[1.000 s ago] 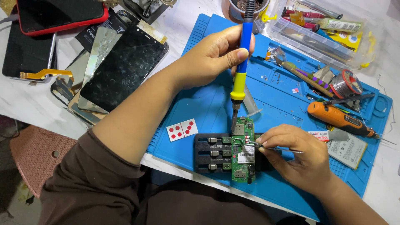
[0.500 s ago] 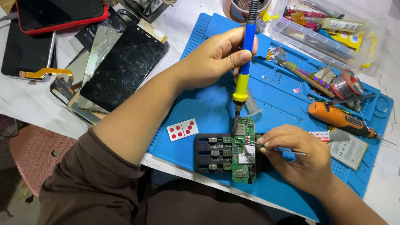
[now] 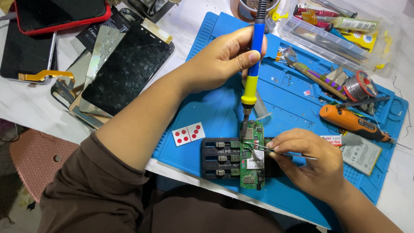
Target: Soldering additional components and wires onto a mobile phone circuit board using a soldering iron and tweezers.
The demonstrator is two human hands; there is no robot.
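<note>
We look down at a blue mat (image 3: 215, 112) on a white table. Near the front edge of the mat sits a black holder (image 3: 220, 159), and a small green circuit board (image 3: 252, 155) is clamped in it, standing long-ways.

Our left hand (image 3: 224, 58) is above the board. Its fingers are wrapped tight around a soldering iron (image 3: 252, 71) with a blue and yellow handle. The iron points down, and its tip touches the top end of the board.

Our right hand (image 3: 310, 162) rests just right of the board. Its thumb and fingers are pressed together on thin metal tweezers (image 3: 280, 152). The tweezer tips reach onto the board, a little below the iron's tip.

Just left of the holder lies a white domino (image 3: 188, 133) with red dots. Right of the board, further off, lies an orange tool (image 3: 351, 122), and behind it a roll of solder wire (image 3: 360, 86). A clear plastic box (image 3: 332, 32) of small tools sits at the far right of the mat. Well left of the mat lies a cracked black phone screen (image 3: 125, 69).
</note>
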